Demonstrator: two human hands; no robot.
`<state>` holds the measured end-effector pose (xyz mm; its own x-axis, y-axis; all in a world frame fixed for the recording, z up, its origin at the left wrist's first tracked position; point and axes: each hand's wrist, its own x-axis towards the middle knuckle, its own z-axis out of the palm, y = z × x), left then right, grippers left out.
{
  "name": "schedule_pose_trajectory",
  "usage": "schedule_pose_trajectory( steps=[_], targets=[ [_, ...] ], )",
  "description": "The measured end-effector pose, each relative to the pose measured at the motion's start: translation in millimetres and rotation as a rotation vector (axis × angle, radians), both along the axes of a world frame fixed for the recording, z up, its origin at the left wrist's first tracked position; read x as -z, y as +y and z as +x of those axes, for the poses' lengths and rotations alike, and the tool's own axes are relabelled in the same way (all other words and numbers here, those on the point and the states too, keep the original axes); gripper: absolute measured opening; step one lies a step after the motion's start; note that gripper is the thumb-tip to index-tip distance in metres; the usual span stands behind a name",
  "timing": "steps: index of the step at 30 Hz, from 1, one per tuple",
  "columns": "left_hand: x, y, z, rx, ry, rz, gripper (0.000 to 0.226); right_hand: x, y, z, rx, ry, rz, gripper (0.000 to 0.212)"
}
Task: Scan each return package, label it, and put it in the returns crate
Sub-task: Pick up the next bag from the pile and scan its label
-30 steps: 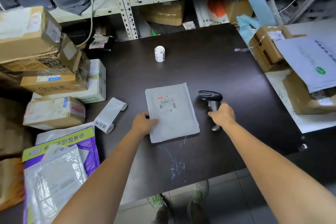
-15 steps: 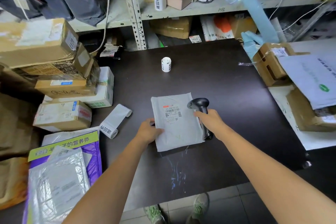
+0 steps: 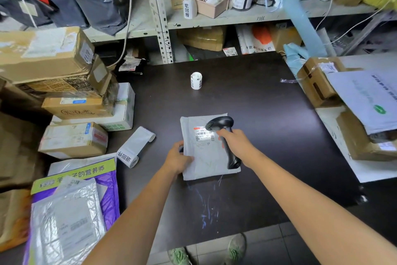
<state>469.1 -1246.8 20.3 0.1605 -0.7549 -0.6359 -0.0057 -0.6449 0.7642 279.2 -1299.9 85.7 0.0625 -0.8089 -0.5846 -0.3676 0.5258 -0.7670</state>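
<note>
One flat grey plastic mailer bag (image 3: 204, 163) lies in the middle of the dark brown tabletop (image 3: 268, 114), close to me. It looks thin, soft and light. I think its skin is slippery, so it could slide when poked. The best place to grab it is an edge or a corner, away from the one white paper address label (image 3: 202, 135) near its top.

My left hand (image 3: 177, 158) pinches the bag's left edge, thumb on top, to hold it down. My right hand (image 3: 236, 143) is wrapped tight round the handle of the one black plastic barcode scanner (image 3: 221, 124). Its head hangs just over the label.

Two sticker rolls sit on the tabletop: one small white roll standing up (image 3: 196, 80) farther back, and one partly unrolled white roll (image 3: 134, 148) to my left. Past that I count at least five cardboard boxes (image 3: 73, 140) piled up. I see no returns crate.
</note>
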Motion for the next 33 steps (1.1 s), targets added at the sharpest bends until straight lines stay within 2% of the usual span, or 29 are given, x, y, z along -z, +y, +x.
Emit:
schedule_pose_trajectory(
  steps=[33],
  targets=[
    [4.9, -1.8, -0.2, 0.067, -0.095, 0.036, 0.056, -20.6, 4.7, 7.2, -0.077, 0.036, -0.049, 0.024]
  ],
)
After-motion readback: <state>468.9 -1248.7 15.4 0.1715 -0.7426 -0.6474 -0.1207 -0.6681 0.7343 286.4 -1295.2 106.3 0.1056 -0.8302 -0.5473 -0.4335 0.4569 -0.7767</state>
